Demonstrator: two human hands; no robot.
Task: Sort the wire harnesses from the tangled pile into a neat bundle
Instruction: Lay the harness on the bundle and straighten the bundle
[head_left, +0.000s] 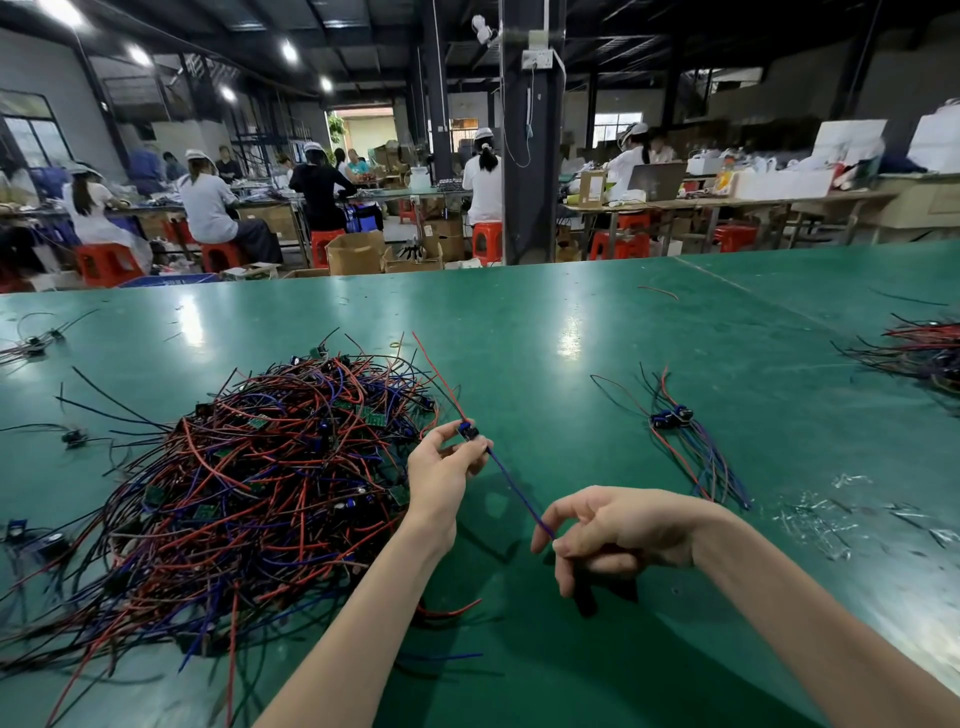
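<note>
Left grip (447, 467) pinches one harness (469, 431) at its blue part; right grip (618, 535) pinches the end of its blue wire. Tangled pile (249, 493) lies at 9 o'clock of the hands, small bundle (675, 421) at 2 o'clock, both on green desk (571, 322).

Position: head-worn, close above the green table (571, 322)
Direction: forward and down, wide-angle
Far field: seated workers (210, 208) beyond the table's far edge
</note>
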